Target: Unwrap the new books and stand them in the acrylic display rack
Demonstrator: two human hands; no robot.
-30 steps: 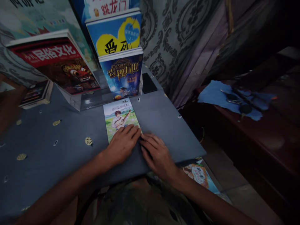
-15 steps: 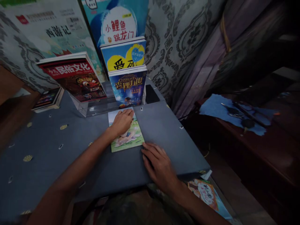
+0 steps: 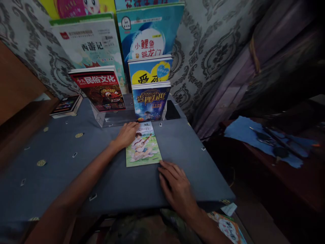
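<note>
A thin book [image 3: 143, 145] with a guitar player on its green cover lies flat on the grey cloth-covered table [image 3: 76, 169]. My left hand [image 3: 127, 134] rests at the book's far left corner, fingers curled over its top edge. My right hand [image 3: 175, 184] lies flat and open on the cloth, its fingertips just at the book's near right corner. Right behind the book a dark blue book [image 3: 150, 101] stands upright in a clear stand.
A clear acrylic stand [image 3: 111, 118] holds a red book [image 3: 99, 88] and several more upright books behind. A black phone [image 3: 172, 110] lies by the patterned curtain [image 3: 203, 61]. A small book stack [image 3: 66, 105] sits far left. A blue cloth [image 3: 264, 139] covers a dark bench at right.
My left hand slid from the book's near end to its far left corner, uncovering the cover. The right hand stayed near the book's near right corner. The camera tilted upward.
</note>
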